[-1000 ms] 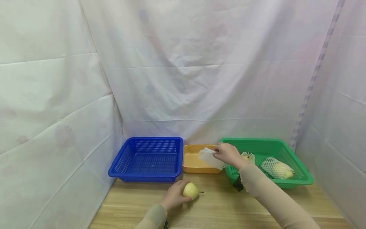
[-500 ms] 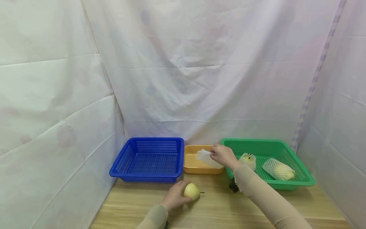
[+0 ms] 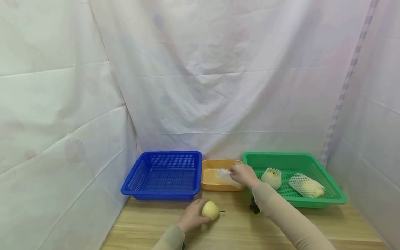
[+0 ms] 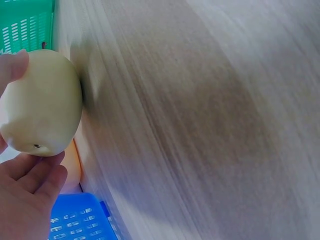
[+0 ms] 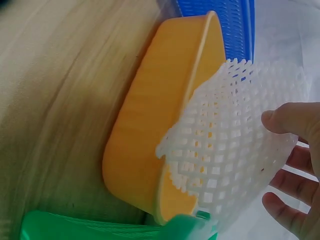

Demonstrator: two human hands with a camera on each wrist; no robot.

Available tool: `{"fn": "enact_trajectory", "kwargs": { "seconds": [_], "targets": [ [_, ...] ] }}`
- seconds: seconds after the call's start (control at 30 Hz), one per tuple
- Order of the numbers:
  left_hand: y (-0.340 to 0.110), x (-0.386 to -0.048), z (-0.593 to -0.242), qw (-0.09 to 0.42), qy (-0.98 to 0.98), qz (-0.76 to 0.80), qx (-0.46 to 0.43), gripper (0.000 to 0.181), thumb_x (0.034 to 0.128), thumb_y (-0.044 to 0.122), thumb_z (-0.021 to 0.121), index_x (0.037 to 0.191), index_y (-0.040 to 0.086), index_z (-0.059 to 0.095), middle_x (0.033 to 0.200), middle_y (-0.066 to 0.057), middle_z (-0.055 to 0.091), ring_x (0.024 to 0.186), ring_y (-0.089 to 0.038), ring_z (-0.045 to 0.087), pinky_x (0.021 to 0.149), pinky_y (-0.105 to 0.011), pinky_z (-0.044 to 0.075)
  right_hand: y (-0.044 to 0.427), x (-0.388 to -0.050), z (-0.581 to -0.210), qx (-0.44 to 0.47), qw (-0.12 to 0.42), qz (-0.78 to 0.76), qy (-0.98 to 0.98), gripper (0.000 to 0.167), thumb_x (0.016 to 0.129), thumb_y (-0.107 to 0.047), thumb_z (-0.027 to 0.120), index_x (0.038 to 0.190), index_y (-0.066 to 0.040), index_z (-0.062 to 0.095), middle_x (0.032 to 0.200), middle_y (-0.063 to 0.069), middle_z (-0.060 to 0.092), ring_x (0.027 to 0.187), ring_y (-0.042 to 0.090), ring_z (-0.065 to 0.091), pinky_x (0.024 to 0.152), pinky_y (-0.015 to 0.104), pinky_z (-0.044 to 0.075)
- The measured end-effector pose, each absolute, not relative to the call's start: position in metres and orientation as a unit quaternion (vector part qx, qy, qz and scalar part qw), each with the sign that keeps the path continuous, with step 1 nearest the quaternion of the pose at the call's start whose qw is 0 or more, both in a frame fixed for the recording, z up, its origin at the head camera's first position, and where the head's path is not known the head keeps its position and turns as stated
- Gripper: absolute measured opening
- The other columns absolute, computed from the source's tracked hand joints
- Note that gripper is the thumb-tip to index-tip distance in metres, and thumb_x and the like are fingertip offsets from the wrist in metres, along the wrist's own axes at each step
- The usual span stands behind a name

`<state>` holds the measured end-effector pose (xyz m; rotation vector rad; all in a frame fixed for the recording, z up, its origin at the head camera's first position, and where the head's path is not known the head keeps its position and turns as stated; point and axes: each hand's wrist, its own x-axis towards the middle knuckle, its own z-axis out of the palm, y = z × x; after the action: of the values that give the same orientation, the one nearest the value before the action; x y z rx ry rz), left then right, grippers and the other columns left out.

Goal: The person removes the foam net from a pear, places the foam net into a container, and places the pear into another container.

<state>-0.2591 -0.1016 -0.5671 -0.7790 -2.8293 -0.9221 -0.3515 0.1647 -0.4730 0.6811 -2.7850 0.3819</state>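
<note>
My left hand (image 3: pixel 194 215) holds a pale yellow pear (image 3: pixel 211 210) low over the wooden table in front of the blue basket, its stem pointing right. In the left wrist view, thumb and fingers sit around the pear (image 4: pixel 42 102). My right hand (image 3: pixel 245 175) pinches a white foam net sleeve (image 3: pixel 225 174) above the orange tray (image 3: pixel 205 182). The right wrist view shows the foam net (image 5: pixel 225 135) pinched by its edge and hanging flat over the tray's opening, with no fruit in it.
The blue basket (image 3: pixel 125 187) stands left of the orange tray. On the right, the green basket (image 3: pixel 339 198) holds two pears in foam nets, one upright (image 3: pixel 271 178) and one lying (image 3: pixel 307 186). White cloth (image 3: pixel 193 104) hangs behind and at both sides.
My right hand has moved slightly left and down with the foam net, lowering it over the orange tray. The left hand still holds the pear in nearly the same place.
</note>
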Motion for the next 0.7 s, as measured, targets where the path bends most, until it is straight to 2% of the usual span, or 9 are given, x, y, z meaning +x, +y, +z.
{"fn": "enact_trajectory", "kwargs": {
  "seconds": [0.4,0.6,0.7],
  "targets": [
    [-0.1019,-0.2608,-0.5696,0.042,-0.920,-0.295,-0.255,0.074,0.0733,0.040,0.080,0.134,0.007,0.054,0.125,-0.009,0.059,0.107,-0.026,0.060,0.087,-0.046,0.049,0.1603,-0.3455,-0.4735,0.225,0.070,0.143,-0.961,0.013,0.089,-0.019,0.068,0.101,-0.017,0.073,0.099,-0.002,0.065,0.085,0.015,0.063,0.072,0.034,0.052],
    [-0.1016,-0.2608,-0.5704,0.042,-0.921,-0.293,-0.253,0.074,0.0739,0.040,0.080,0.134,0.007,0.054,0.126,-0.009,0.059,0.108,-0.027,0.059,0.088,-0.047,0.049,0.1592,-0.3442,-0.4713,0.229,0.061,0.140,-0.961,0.018,0.088,-0.021,0.067,0.104,-0.016,0.072,0.101,-0.001,0.067,0.087,0.016,0.064,0.072,0.035,0.052],
    [-0.1015,-0.2600,-0.5699,0.042,-0.921,-0.294,-0.251,0.073,0.0740,0.040,0.080,0.134,0.007,0.054,0.126,-0.010,0.059,0.109,-0.028,0.059,0.088,-0.047,0.048,0.1597,-0.3437,-0.4693,0.239,0.060,0.142,-0.959,0.014,0.087,-0.020,0.065,0.099,-0.016,0.072,0.094,-0.002,0.067,0.079,0.013,0.062,0.066,0.033,0.050]
  ]
}}
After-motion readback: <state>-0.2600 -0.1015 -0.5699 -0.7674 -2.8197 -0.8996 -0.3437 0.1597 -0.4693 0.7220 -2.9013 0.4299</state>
